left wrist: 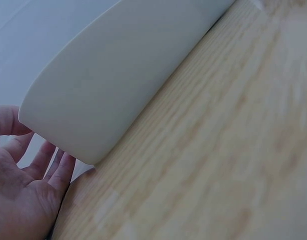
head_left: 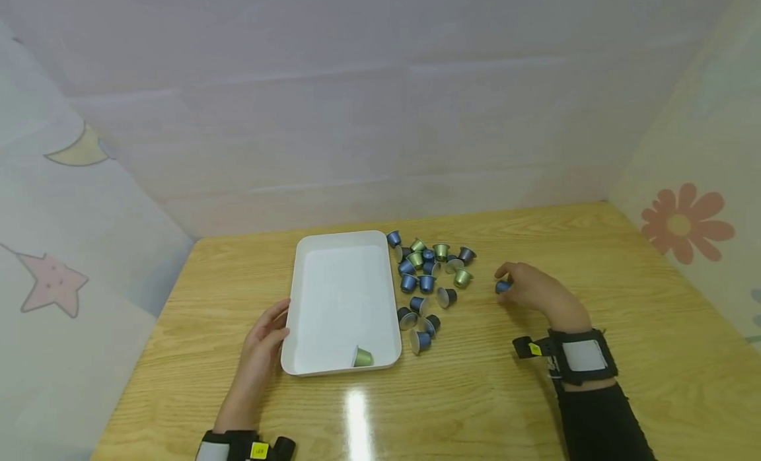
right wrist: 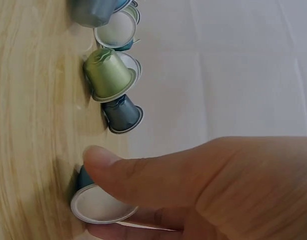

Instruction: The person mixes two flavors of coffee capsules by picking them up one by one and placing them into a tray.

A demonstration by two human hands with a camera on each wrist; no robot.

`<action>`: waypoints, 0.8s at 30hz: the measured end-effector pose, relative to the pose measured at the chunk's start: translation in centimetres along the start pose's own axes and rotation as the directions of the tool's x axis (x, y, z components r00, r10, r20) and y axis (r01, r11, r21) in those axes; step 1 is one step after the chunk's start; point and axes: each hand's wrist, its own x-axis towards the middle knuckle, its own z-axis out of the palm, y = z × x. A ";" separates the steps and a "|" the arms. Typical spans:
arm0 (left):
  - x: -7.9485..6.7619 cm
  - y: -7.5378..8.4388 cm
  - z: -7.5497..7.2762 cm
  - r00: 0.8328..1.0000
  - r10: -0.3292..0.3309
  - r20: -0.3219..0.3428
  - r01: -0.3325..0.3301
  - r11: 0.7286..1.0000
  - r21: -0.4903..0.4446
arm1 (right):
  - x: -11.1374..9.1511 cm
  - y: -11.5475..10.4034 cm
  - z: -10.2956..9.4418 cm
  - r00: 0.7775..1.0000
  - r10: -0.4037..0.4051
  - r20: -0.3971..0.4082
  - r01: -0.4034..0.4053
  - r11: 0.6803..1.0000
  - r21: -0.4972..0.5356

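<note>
My left hand [head_left: 265,332] is at the left side of a white tray [head_left: 345,302], thumb and fingertips touching its outer wall. The left wrist view shows the thumb [left wrist: 11,120] by the rim and the fingers at the wall. A green coffee capsule [head_left: 362,357] lies on its side inside the tray, near the front wall. Over the table to the right, my right hand [head_left: 535,292] pinches a blue coffee capsule [head_left: 503,286] between thumb and fingers. Its pale lid [right wrist: 103,204] faces the camera in the right wrist view; the thumb hides part of its body.
Several blue, green and dark capsules [head_left: 427,284] are scattered beside the tray's right wall, some upside down, some on their sides. The wooden table [head_left: 475,395] runs back to a pale wall covering [head_left: 380,137]. Both wrists wear camera straps [head_left: 585,356].
</note>
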 end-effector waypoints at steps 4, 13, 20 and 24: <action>0.0 0.0 0.1 1.000 0.026 0.005 -0.026 1.000 0.004 | 0.0 0.1 0.1 1.000 0.016 -0.005 -0.016 1.000 0.017; 0.0 0.3 0.2 1.000 0.004 -0.002 -0.004 1.000 0.008 | -0.2 0.4 0.1 0.999 0.023 -0.025 -0.023 1.000 0.000; 0.0 0.3 0.2 1.000 0.017 0.004 -0.017 1.000 0.004 | -0.1 0.2 -0.1 0.998 0.034 -0.047 -0.036 0.999 -0.028; 0.0 0.3 0.2 1.000 0.017 0.007 -0.017 1.000 0.000 | -0.3 -0.3 -0.3 0.998 0.038 -0.059 -0.040 0.998 -0.039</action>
